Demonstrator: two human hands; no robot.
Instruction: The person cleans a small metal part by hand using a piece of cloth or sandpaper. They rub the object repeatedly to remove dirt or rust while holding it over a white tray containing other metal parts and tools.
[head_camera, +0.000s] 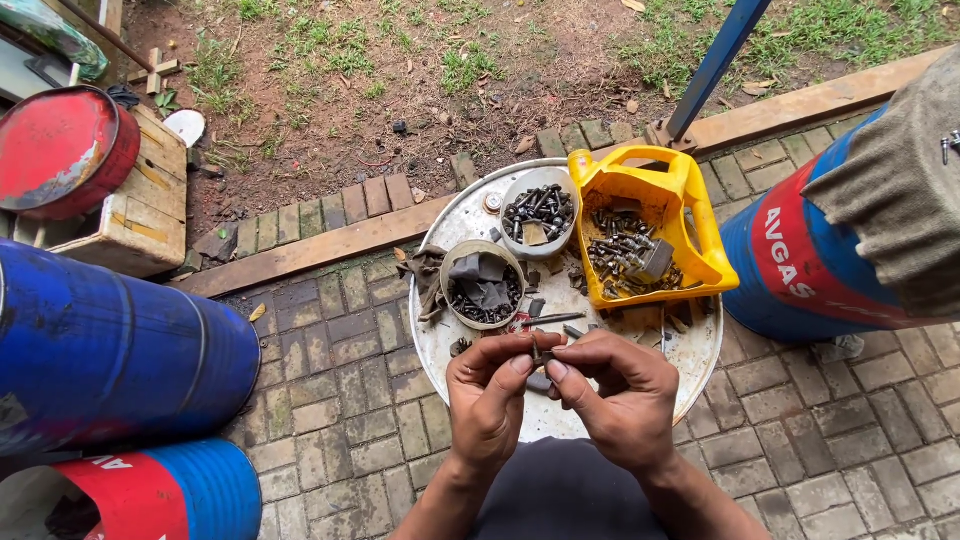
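My left hand (492, 398) and my right hand (618, 395) meet in front of me, fingertips pinched together on a small dark bolt (540, 353). They hover over the near part of a round metal lid (440, 335) lying on the brick paving. On that lid stand a round tin (484, 285) of dark small parts, a white bowl (538, 212) of bolts and a cut yellow plastic jug (655, 225) filled with rusty hardware. A few loose bolts (552, 320) lie between them.
Blue drums stand at the left (110, 350), lower left (170, 495) and right (800, 260). A red drum lid (60, 150) rests on a wooden crate (140, 215). A wooden beam (320, 245) edges the paving; bare dirt and grass lie beyond. A blue post (715, 65) rises at the back.
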